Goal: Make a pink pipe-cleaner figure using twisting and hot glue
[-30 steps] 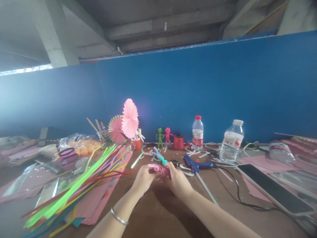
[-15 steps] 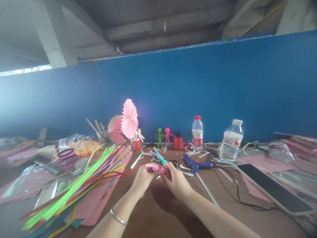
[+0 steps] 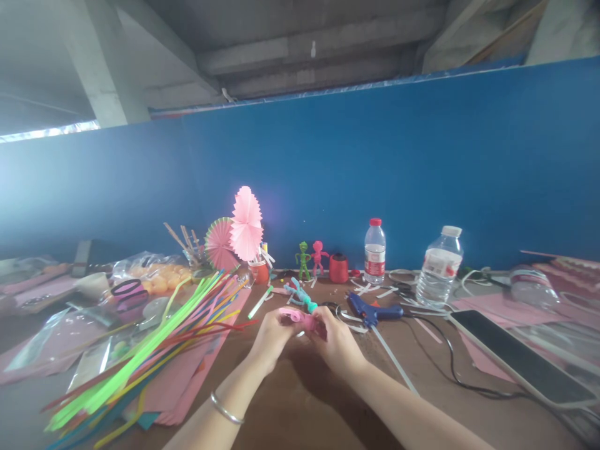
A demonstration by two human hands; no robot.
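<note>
Between my two hands is a pink pipe cleaner [image 3: 298, 317], bent and coiled at its left end. My left hand [image 3: 272, 337] is closed on its left part, and my right hand [image 3: 335, 340] pinches its right part; the fingertips are partly hidden. Just beyond lies a light blue and turquoise pipe-cleaner figure [image 3: 300, 294], close to my right fingers. Farther back, a green figure [image 3: 303, 259] and a pink figure [image 3: 319, 256] of the same sort stand upright by the blue wall.
Left of my hands lies a bundle of coloured pipe cleaners [image 3: 135, 359] on pink paper. To the right are a blue glue gun [image 3: 375, 310] with a cord, two water bottles [image 3: 374, 253] and a phone [image 3: 520, 356]. Pink paper fans [image 3: 246, 224] and a red container [image 3: 338, 269] stand behind.
Both hands stay in nearly the same place, still on the pink pipe cleaner. The whole view has shifted very slightly; nothing else has visibly moved.
</note>
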